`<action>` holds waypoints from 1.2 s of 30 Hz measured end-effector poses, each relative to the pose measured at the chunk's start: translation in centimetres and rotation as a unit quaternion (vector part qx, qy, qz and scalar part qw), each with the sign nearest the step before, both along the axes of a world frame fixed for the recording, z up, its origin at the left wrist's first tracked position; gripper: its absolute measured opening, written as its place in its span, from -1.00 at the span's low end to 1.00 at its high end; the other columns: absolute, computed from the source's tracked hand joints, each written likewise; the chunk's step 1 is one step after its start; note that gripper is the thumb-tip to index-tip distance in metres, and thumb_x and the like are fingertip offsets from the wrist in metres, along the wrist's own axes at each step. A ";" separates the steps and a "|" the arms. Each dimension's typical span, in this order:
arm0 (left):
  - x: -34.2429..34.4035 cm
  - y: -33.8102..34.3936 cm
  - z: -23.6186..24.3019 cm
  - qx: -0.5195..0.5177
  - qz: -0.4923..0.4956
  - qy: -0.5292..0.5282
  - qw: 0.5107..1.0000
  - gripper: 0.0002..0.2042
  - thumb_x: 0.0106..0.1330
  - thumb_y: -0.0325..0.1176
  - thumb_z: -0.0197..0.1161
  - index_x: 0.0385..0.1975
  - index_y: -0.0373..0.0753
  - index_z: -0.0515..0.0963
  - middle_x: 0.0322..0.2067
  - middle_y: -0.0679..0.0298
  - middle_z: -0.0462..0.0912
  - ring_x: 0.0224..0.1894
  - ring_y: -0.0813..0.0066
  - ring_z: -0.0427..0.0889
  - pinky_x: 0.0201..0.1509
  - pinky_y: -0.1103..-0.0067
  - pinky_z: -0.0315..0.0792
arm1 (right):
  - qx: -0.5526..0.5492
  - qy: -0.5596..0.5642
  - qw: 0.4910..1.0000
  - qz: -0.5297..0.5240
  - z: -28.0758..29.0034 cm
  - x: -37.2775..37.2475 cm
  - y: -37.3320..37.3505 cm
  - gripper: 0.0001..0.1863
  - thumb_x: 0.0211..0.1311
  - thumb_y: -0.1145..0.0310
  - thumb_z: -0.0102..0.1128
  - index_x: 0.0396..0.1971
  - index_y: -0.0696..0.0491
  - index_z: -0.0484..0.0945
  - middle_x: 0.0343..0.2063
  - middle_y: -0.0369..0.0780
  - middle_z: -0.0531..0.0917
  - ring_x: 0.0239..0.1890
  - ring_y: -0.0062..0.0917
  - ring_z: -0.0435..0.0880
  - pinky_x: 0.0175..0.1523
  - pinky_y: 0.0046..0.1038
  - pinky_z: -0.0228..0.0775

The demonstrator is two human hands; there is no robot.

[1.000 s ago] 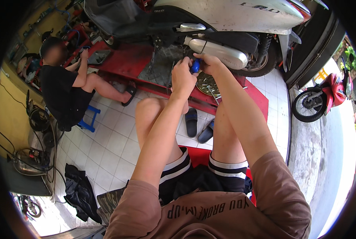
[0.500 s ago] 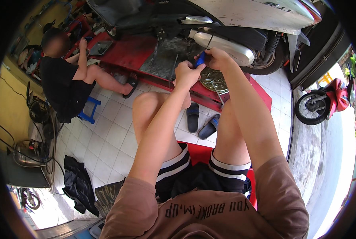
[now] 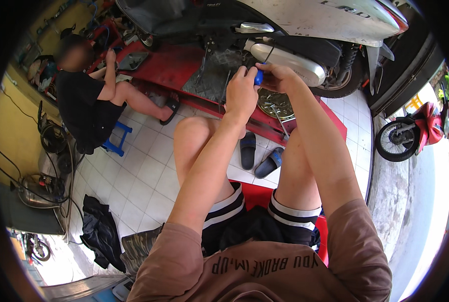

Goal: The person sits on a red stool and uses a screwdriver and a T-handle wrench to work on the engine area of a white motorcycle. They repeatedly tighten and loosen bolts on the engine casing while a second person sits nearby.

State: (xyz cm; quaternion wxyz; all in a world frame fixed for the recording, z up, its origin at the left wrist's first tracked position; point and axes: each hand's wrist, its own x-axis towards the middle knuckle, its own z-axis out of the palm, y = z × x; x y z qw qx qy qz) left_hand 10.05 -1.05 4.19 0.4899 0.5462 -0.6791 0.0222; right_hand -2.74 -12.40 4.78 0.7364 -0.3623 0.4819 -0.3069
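A screwdriver with a blue handle (image 3: 258,77) is held between my two hands, in front of the scooter's silver side cover (image 3: 287,63). Its thin dark shaft slants up and away from the handle. Closed fingers of my left hand (image 3: 241,94) wrap the handle's left side. My right hand (image 3: 280,78) pinches where handle and shaft meet, and its fingertips are partly hidden. Just below the hands, a round tray (image 3: 274,108) with a brassy sheen holds small metal parts and a long metal tool. Whether the screwdriver's tip touches the scooter I cannot tell.
The scooter stands on a low red platform (image 3: 159,68) with a metal tread plate. Black slippers (image 3: 247,151) lie on the tiles between my feet. To the left, a person (image 3: 86,95) sits on a blue stool (image 3: 117,138). A red motorcycle (image 3: 420,128) stands outside at right.
My left hand has moved up and turned around the screwdriver's handle, so less of the blue shows. The right hand stays close to the shaft. The whole view has shifted slightly.
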 end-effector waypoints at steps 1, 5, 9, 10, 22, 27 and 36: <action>-0.2 -0.2 -0.2 0.020 -0.022 0.068 0.997 -0.73 0.00 -0.43 0.38 -0.32 -0.30 0.47 -0.43 0.15 0.48 -0.44 0.22 0.59 -0.37 0.35 0.47 | 0.009 -0.006 1.000 -0.005 -0.3 -0.3 -0.4 -0.87 0.17 0.33 0.22 -0.36 0.04 0.51 -0.40 -0.24 0.65 -0.37 -0.47 0.66 -0.18 -0.39 0.55; 0.5 -2.3 -1.7 0.363 -0.076 0.543 0.753 -0.61 0.28 -0.05 0.18 -0.39 -0.36 0.45 -0.54 0.27 0.45 -0.55 0.46 0.54 -0.51 0.49 0.43 | 0.033 -0.013 0.999 -0.019 -0.7 0.4 -0.9 -0.91 0.25 0.39 0.06 -0.30 0.05 0.49 -0.36 -0.21 0.63 -0.30 -0.40 0.64 -0.15 -0.32 0.54; 1.2 -2.9 -2.7 0.454 -0.199 0.633 0.595 -0.43 0.37 0.17 -0.15 -0.42 -0.34 0.44 -0.60 0.31 0.43 -0.61 0.51 0.42 -0.57 0.64 0.28 | 0.021 -0.035 0.999 0.008 -0.4 0.4 -0.8 -0.90 0.28 0.42 -0.01 -0.27 0.08 0.46 -0.28 -0.17 0.60 -0.22 -0.37 0.62 -0.10 -0.29 0.52; 1.0 -3.0 -2.6 0.406 -0.194 0.652 0.610 -0.46 0.38 0.13 -0.11 -0.41 -0.34 0.46 -0.60 0.30 0.44 -0.61 0.53 0.38 -0.56 0.66 0.24 | 0.015 -0.033 0.999 0.023 -0.2 0.2 -0.8 -0.89 0.28 0.42 -0.01 -0.27 0.09 0.46 -0.28 -0.17 0.60 -0.22 -0.36 0.61 -0.10 -0.28 0.53; 0.0 -2.0 -2.2 -0.001 0.005 0.100 0.995 -0.60 -0.02 -0.18 0.47 -0.52 -0.40 0.46 -0.70 0.17 0.53 -0.72 0.42 0.54 -0.62 0.51 0.40 | -0.102 0.130 0.986 -0.016 0.1 0.8 -0.3 -0.73 0.16 0.21 0.26 -0.33 0.11 0.50 -0.48 -0.21 0.62 -0.54 -0.46 0.60 -0.45 -0.41 0.53; -0.6 -1.9 -2.2 0.030 0.001 0.153 0.988 -0.57 0.05 -0.06 0.41 -0.51 -0.36 0.45 -0.65 0.21 0.49 -0.62 0.43 0.53 -0.54 0.54 0.40 | -0.077 0.056 0.993 -0.067 -0.5 1.2 -1.0 -0.82 0.28 0.30 0.10 -0.28 0.11 0.46 -0.40 -0.22 0.58 -0.41 -0.44 0.61 -0.35 -0.33 0.51; 0.1 -2.4 -2.3 0.395 -0.254 0.618 0.631 -0.30 0.29 0.35 -0.29 -0.42 -0.29 0.46 -0.62 0.30 0.43 -0.63 0.52 0.38 -0.57 0.66 0.22 | -0.021 -0.059 0.997 -0.039 -0.5 2.0 -1.3 -0.82 0.36 0.32 -0.12 -0.26 0.09 0.43 -0.39 -0.15 0.62 -0.40 -0.38 0.63 -0.34 -0.35 0.57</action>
